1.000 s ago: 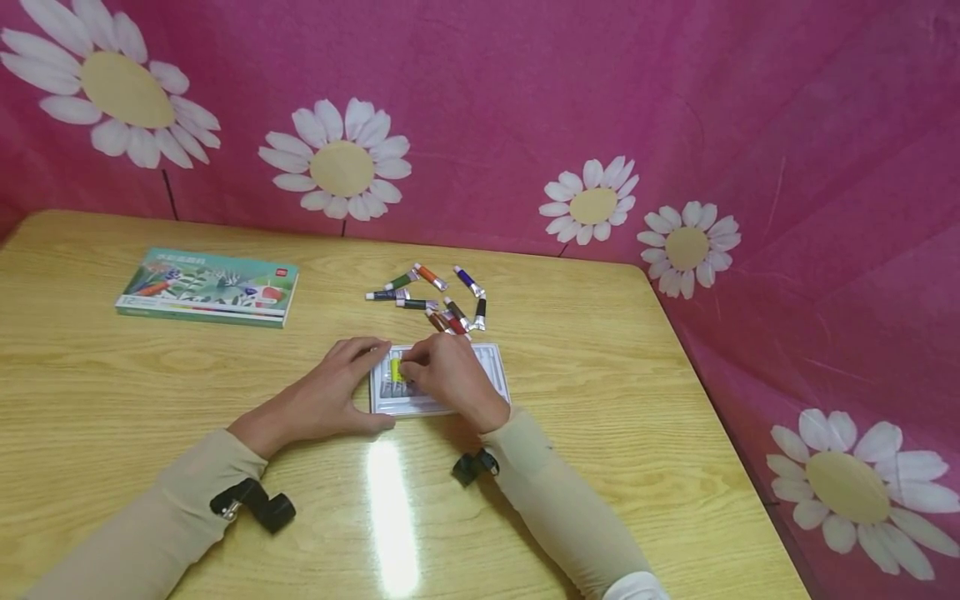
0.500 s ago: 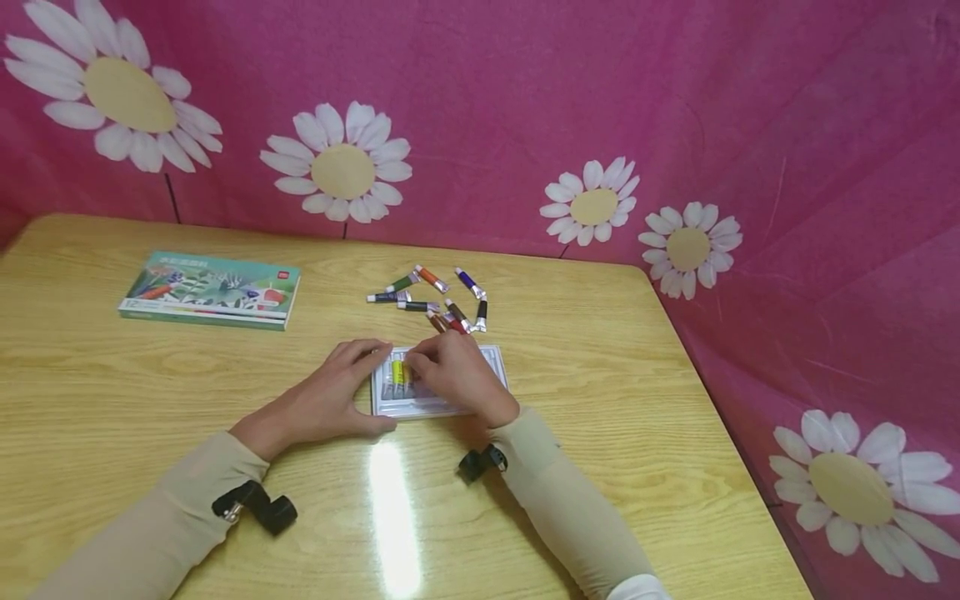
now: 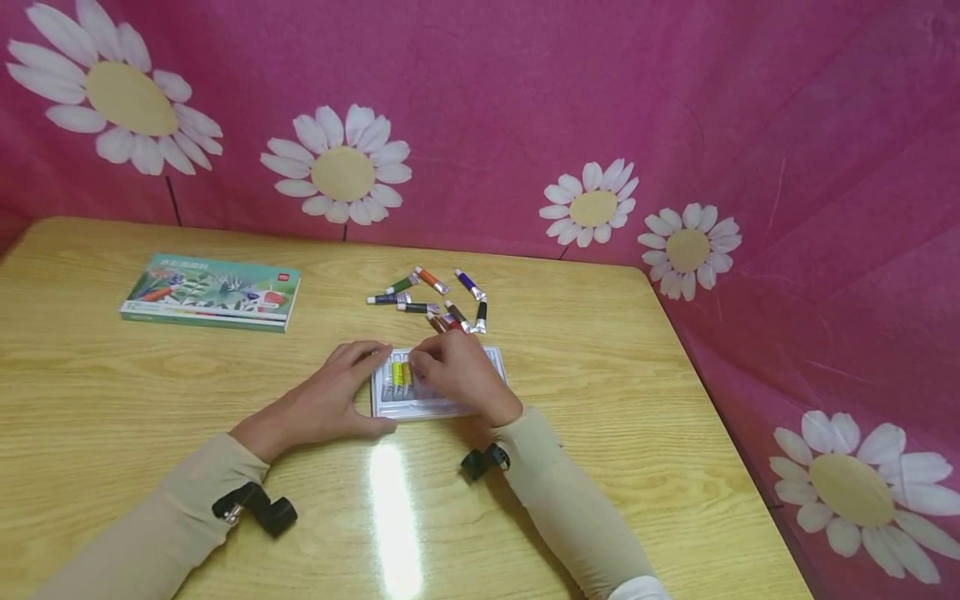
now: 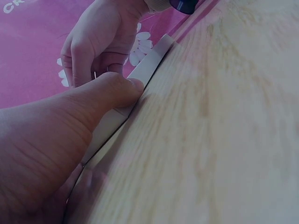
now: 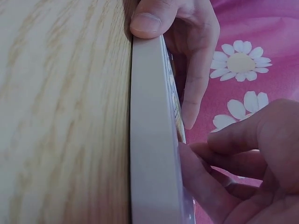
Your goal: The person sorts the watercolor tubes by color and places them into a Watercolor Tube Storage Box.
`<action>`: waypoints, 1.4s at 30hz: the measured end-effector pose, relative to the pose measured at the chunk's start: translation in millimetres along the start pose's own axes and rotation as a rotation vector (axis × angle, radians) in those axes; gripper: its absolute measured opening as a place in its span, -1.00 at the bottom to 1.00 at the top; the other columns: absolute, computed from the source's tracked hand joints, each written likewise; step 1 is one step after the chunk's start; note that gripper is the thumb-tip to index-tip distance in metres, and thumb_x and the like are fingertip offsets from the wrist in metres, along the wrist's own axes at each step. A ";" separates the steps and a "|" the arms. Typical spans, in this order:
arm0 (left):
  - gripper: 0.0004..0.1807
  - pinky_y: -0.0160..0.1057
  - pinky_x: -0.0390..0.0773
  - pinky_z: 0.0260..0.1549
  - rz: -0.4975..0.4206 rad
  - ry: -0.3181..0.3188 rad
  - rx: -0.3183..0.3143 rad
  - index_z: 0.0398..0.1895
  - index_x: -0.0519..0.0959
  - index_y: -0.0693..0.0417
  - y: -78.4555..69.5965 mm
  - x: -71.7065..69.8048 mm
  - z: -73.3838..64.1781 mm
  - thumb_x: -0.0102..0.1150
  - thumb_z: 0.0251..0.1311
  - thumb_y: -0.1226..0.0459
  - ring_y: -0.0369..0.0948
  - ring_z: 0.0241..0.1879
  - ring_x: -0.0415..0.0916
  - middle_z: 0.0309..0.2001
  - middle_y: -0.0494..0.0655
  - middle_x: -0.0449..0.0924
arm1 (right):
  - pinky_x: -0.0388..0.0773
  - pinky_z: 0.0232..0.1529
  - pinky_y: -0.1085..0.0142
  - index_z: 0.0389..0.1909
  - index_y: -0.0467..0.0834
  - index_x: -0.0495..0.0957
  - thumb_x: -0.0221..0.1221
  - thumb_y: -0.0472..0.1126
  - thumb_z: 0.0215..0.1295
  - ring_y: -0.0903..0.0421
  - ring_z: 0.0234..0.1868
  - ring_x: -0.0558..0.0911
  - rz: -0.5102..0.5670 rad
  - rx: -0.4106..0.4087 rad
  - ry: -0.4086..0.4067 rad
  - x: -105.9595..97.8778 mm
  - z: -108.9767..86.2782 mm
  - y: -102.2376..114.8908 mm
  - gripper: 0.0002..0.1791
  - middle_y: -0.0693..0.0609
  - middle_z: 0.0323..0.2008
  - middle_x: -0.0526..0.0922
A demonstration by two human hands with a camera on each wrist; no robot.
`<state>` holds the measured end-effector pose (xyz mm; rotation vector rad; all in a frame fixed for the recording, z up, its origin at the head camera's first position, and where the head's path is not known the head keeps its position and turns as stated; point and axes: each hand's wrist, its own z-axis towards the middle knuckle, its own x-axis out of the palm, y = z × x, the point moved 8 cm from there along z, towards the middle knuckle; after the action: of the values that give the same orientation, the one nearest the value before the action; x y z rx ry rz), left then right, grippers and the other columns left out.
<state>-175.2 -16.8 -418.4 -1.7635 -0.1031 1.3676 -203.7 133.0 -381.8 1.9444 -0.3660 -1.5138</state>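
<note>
A white plastic paint tray (image 3: 431,409) lies in front of me in the head view. At its left end sit a pale tube (image 3: 387,382), a yellow paint tube (image 3: 397,377) and an orange-yellow paint tube (image 3: 407,375), side by side. My left hand (image 3: 330,396) grips that end, thumb on the near edge and fingers at the far corner; the left wrist view shows the thumb (image 4: 119,91) against the tray's side. Over the tray, just right of the orange-yellow tube, my right hand (image 3: 461,375) has its fingertips drawn together. I cannot tell whether they pinch anything.
Several loose paint tubes lie beyond the tray, among them a blue one (image 3: 468,283), an orange one (image 3: 431,280) and a green one (image 3: 402,284). A flat green illustrated box (image 3: 213,292) is at the back left. A pink flowered cloth (image 3: 480,108) hangs behind the table.
My right hand has shifted slightly to the right, uncovering the orange-yellow tube in the tray. The left hand keeps its hold on the tray's left end.
</note>
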 end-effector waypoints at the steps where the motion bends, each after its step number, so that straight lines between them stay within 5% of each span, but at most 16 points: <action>1: 0.20 0.20 0.29 0.53 -0.001 -0.001 0.000 0.63 0.13 0.16 0.2 0.3 -0.1 0.50 0.03 -0.16 0.08 0.56 0.10 0.58 0.12 0.14 | 0.40 -0.51 0.44 -0.12 -0.15 0.81 0.16 -0.13 0.50 0.24 -0.53 0.51 0.000 0.004 0.000 -0.3 -0.2 -0.5 -0.73 0.06 -0.42 0.73; 20: 0.21 0.19 0.28 0.54 0.012 0.006 -0.001 0.63 0.13 0.17 -1.0 4.2 0.6 0.50 0.02 -0.19 0.08 0.56 0.11 0.58 0.12 0.15 | 0.47 -0.41 0.41 -0.02 -0.14 0.79 0.17 -0.11 0.49 0.18 -0.37 0.57 0.003 0.076 -0.059 -18.1 -2.3 -14.3 -0.71 0.04 -0.30 0.79; 42: 0.20 0.20 0.32 0.51 0.014 -0.003 0.003 0.62 0.15 0.18 -0.2 0.7 0.8 0.51 0.01 -0.17 0.07 0.53 0.13 0.57 0.12 0.15 | 0.49 -0.43 0.43 -0.02 -0.20 0.78 0.17 -0.13 0.48 0.18 -0.37 0.63 0.063 0.166 -0.204 -68.7 -0.7 -41.9 -0.70 -0.11 -0.27 0.82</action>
<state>-175.5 -15.9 -418.9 -1.7623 -0.0908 1.3797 -230.3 204.3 -355.8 1.8872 -0.6535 -1.6912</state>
